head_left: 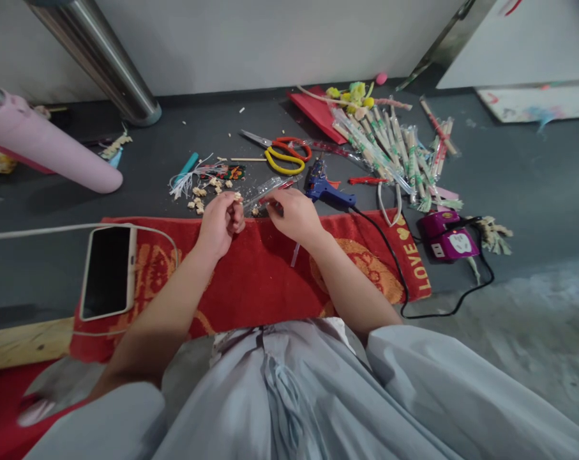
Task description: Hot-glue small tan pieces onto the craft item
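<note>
My left hand (222,220) is closed around a small pale bead held over the red cloth (251,281). My right hand (293,214) pinches the near end of a clear plastic sleeve (265,190) with thin sticks inside. The two hands sit close together at the far edge of the cloth. Several small pale beads (200,195) lie on the dark floor just beyond my left hand. A blue glue gun (325,188) lies right of my right hand.
Red and yellow scissors (284,153) and a pile of wrapped sticks (394,153) lie further back. A phone (108,269) rests on the cloth at left, a purple socket block (447,236) at right. A pink roll (45,150) and a metal post (107,64) stand far left.
</note>
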### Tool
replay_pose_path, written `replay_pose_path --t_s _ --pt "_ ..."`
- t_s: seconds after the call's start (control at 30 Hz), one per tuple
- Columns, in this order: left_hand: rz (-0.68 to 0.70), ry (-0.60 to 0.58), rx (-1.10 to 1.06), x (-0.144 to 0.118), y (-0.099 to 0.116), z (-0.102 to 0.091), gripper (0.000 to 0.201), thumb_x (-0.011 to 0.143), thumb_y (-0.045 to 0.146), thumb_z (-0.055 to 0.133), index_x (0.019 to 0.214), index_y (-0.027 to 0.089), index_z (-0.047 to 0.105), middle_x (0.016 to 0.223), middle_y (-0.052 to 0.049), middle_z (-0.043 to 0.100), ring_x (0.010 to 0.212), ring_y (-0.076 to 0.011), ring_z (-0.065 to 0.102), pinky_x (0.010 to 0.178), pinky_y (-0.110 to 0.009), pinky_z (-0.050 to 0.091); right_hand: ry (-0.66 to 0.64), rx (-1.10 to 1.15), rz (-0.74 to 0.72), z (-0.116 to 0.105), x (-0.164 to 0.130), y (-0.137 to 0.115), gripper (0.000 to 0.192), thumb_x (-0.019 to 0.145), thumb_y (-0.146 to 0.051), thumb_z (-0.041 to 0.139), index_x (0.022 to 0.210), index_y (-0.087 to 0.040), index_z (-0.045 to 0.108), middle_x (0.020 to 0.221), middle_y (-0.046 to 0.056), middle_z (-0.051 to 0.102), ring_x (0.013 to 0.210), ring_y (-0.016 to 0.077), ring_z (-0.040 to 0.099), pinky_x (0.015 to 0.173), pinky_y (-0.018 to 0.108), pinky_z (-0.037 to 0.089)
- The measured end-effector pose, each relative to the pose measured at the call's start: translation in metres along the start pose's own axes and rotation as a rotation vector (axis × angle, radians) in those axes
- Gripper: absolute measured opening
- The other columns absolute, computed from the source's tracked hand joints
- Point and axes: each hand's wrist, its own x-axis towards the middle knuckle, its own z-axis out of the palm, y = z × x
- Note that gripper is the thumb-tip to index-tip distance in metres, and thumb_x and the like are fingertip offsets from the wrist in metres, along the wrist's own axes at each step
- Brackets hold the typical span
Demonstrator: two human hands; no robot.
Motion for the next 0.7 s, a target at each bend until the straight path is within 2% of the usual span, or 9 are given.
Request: replay_pose_path --t_s 0.27,0.47,0.7 --pt "0.012 -0.005 -0.042 0.000 -0.006 0.001 0.013 0.075 0.029 0.057 0.072 0.020 0.048 0.043 0.009 0.043 0.033 -0.0048 0.032 0.037 -0.020 0.023 -0.036 -0.045 0.012 -0.004 0.001 -0.004 0.020 0.085 -0.013 0.051 0.095 -0.015 0.068 0.094 0.010 0.072 0.088 0.0223 0.063 0.085 0.037 0.048" --pt "0.003 0.016 -0.086 0.001 -0.007 -0.001 0.011 0.076 0.027 0.055 0.071 0.019 0.049 0.043 0.008 0.045 0.034 -0.0051 0.033 0.037 -0.020 0.024 -0.148 -0.212 -0.032 -0.011 0.005 -0.022 0.024 0.091 -0.017 0.044 0.099 -0.013 0.067 0.100 0.012 0.071 0.095 0.0238 0.062 0.087 0.035 0.044" --pt "0.012 0.036 -0.151 0.002 -0.010 -0.003 0.008 0.076 0.024 0.051 0.071 0.017 0.051 0.043 0.008 0.044 0.034 -0.0045 0.032 0.036 -0.018 0.023 -0.250 -0.468 -0.127 -0.012 0.043 -0.024 0.030 0.092 -0.017 0.039 0.103 -0.011 0.067 0.103 0.014 0.070 0.100 0.0260 0.061 0.087 0.035 0.043"
